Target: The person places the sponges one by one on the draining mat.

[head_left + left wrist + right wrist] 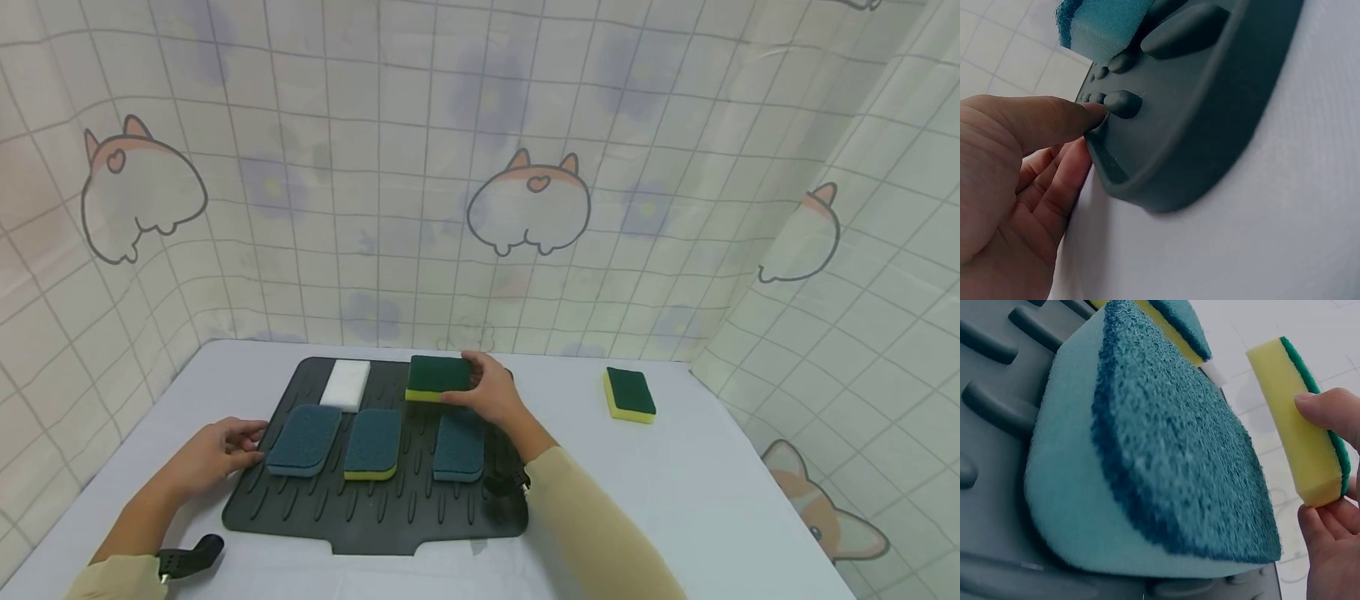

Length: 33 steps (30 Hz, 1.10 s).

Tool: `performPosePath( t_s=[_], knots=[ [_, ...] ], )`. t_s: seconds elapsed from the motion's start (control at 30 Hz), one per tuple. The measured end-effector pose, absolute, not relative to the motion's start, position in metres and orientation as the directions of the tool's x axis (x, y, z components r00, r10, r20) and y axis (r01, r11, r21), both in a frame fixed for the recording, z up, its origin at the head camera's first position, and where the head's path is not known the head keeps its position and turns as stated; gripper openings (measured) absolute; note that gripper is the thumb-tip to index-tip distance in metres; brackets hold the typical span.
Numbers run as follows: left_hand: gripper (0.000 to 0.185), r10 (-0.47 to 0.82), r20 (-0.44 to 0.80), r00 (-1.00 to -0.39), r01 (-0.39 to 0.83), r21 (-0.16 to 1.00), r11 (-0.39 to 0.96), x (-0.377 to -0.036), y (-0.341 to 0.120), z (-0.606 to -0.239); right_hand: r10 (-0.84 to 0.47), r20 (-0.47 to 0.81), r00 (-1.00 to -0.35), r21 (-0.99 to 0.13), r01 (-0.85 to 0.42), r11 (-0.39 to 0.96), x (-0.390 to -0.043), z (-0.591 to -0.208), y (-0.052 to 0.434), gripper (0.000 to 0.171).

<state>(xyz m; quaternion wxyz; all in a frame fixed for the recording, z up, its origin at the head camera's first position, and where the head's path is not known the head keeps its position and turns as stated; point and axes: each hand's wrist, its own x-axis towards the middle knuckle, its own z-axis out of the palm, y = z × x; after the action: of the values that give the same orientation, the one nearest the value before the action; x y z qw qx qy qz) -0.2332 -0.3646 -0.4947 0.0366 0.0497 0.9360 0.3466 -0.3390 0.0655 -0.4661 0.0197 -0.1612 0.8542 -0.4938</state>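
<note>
In the head view a dark grey ribbed drying mat [372, 533] lies on the white table. My left hand [217, 456] pinches its left edge, thumb on top and fingers at the outer side in the left wrist view. My right hand [491, 390] grips a green and yellow scrub sponge [437, 377] by its right end, over the back of the mat; the right wrist view shows it held off the mat. Along the mat's middle lie a blue sponge [303, 440], a blue and yellow sponge [373, 443] and another blue sponge [459, 446], partly behind my right hand.
A white sponge block [346, 385] lies at the mat's back left. Another green and yellow sponge [630, 393] is on the table [600, 492] to the right. A tile-patterned curtain [420, 167] hangs behind and at both sides.
</note>
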Motion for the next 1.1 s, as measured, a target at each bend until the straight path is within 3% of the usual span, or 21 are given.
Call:
performPosePath(
  t_s=[1.1],
  knots=[
    [0.058, 0.124, -0.019, -0.992, 0.082, 0.656, 0.75, -0.232, -0.366, -0.496, -0.196, 0.027, -0.98, -0.733, -0.153, 0.663, -0.355, -0.47, 0.037, 0.086]
  ],
)
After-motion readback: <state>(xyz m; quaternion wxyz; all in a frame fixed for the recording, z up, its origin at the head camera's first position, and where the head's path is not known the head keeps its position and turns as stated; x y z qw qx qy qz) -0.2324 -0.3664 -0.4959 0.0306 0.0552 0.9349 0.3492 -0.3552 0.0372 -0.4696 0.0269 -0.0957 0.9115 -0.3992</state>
